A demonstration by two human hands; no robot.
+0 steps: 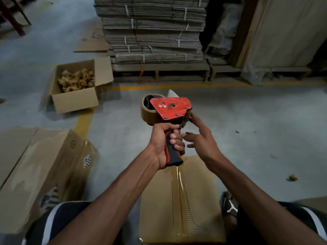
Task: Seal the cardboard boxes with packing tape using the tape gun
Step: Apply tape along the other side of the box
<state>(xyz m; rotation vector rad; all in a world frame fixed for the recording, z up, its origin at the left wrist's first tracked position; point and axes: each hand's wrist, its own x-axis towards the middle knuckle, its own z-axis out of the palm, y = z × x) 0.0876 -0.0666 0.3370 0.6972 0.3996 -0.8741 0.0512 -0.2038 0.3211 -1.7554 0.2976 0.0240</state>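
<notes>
Above the taped box [182, 206], my left hand [165, 145] grips the rigid, light-looking tape gun [168, 112] by its rubber handle, while my right hand [201, 138], fingers spread, touches its front end.

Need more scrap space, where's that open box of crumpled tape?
In the head view, the open box sits on the floor at left, beside the pallet of flat cardboard.

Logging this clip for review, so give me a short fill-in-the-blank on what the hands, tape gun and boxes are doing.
1. The left hand grips the tape gun by its ____.
2. The right hand touches the gun's front end with its ____.
3. The box between the knees has a strip of ____ along its top seam.
4. The open box on the floor holds crumpled ____ scraps.

Missing words: handle; fingertips; tape; tape
</notes>
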